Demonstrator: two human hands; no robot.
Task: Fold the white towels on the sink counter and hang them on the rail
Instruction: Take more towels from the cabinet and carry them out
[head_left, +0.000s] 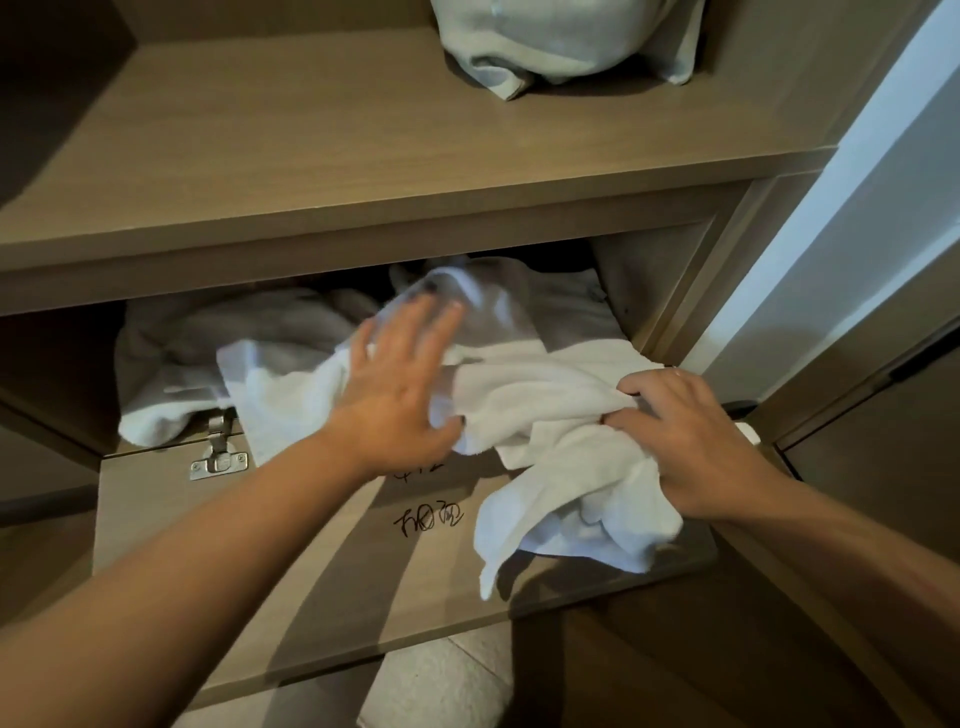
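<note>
A brown wooden cabinet (363, 171) stood open, its flap door (291, 582) dropped flat, crumpled white terry towels (545, 415) spilling from the lower compartment onto it. The right hand (691, 441) pinched a bunched fold at the towel's right end, fingers curled. The left hand (400, 384) lay flat, fingers straight, on the cloth running leftward and back.

upper shelf (260, 156): pale bundle (566, 41) | drop-down flap (311, 571): white towels (545, 415) spilling from lower compartment
</note>
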